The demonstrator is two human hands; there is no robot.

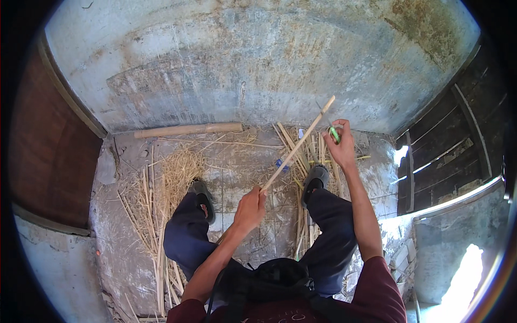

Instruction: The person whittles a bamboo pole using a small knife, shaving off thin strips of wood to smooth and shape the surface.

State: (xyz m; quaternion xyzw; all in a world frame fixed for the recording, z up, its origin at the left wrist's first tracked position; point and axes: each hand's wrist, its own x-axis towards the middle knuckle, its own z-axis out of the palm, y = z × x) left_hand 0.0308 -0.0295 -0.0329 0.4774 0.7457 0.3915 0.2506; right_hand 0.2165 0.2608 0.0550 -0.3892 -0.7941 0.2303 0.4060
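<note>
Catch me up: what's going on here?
The left hand holds a pale stick by its near end, the far end slanting up and right. The right hand holds a green-handled knife close to that far end; contact isn't clear. Straw-coloured shavings lie beside the left shoe, loose strips near the right.

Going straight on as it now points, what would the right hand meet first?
Likely the upper part of the stick, ahead of the right hand holding the knife; the wall is beyond. Depth is hard to judge here.
</note>
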